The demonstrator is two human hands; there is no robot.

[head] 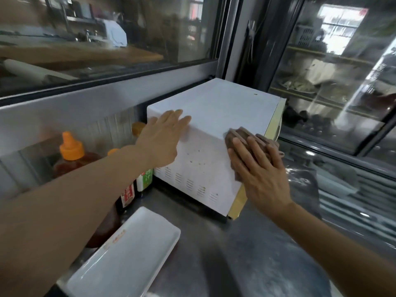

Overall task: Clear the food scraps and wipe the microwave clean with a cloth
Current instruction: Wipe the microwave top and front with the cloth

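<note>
Commercial kitchen: steel counter (246, 254), sauce bottles (71, 155), glass-fronted food display case (321, 86).

L hand (159, 142) flat, fingers straight (arm extended); R hand (257, 168) flat, fingers spread.
</note>
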